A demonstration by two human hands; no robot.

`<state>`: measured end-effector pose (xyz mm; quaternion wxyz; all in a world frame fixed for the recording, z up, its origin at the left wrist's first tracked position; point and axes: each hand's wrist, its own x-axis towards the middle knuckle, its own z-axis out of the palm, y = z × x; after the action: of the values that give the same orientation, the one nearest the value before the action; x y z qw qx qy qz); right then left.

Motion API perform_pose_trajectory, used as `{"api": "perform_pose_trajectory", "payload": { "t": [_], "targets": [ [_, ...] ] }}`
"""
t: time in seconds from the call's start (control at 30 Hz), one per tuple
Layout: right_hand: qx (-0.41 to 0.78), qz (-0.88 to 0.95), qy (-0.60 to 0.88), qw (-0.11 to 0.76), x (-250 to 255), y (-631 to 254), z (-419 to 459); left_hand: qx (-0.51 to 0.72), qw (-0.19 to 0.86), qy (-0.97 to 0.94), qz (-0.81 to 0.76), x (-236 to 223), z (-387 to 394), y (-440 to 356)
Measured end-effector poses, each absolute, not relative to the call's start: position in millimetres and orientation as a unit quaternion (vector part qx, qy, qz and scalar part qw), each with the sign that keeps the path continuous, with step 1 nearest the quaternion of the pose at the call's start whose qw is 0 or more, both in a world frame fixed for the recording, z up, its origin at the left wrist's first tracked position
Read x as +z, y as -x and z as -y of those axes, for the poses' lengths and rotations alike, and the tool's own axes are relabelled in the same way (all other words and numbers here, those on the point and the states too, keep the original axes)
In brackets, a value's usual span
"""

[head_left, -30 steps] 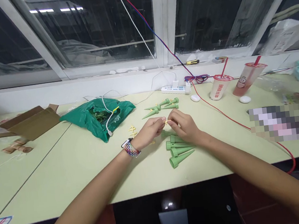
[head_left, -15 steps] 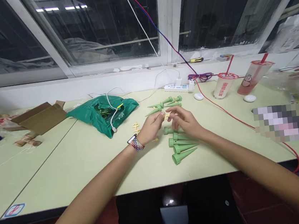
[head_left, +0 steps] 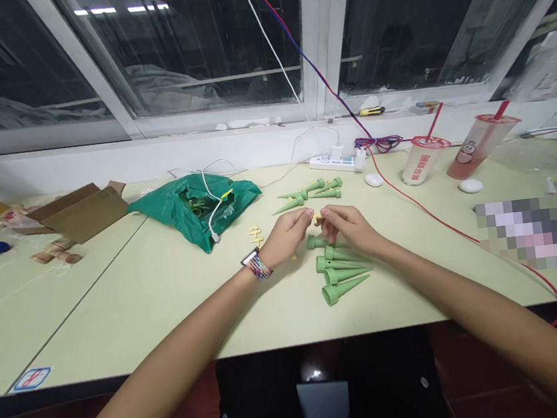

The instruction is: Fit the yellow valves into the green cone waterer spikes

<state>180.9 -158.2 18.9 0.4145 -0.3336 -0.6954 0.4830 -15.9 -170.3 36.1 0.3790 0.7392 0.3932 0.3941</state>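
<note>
Left hand (head_left: pixel 286 236), right hand (head_left: pixel 350 229) — now closer together.

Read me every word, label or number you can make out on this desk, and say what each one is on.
Nothing reads for certain: the red characters on the pale drink cup, the print on the power strip and the red mark on the blue-edged table sticker are too small or blurred, and the reddish drink cup shows only a cartoon face.

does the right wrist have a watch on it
No, the watch is on the wrist of the left hand, while the wrist behind the right hand shows bare skin.
</note>
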Motion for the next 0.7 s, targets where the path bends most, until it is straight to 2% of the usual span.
{"api": "perform_pose_trajectory", "payload": {
  "t": [0.33, 0.53, 0.7],
  "targets": [
    [0.480, 0.667, 0.329, 0.465, 22.4, -177.4, 161.9, 0.386, 0.382, -0.735, -0.406, 31.5, 168.7, 15.2],
    [0.439, 0.661, 0.344, 0.503, 20.4, -179.9, 157.0, 0.439, 0.353, -0.708, -0.426, 40.6, 156.4, 29.7],
    [0.354, 0.742, 0.357, 0.443, 12.3, -168.6, 147.2, 0.523, 0.336, -0.653, -0.432, 59.4, 145.3, 66.9]
  ]
}}
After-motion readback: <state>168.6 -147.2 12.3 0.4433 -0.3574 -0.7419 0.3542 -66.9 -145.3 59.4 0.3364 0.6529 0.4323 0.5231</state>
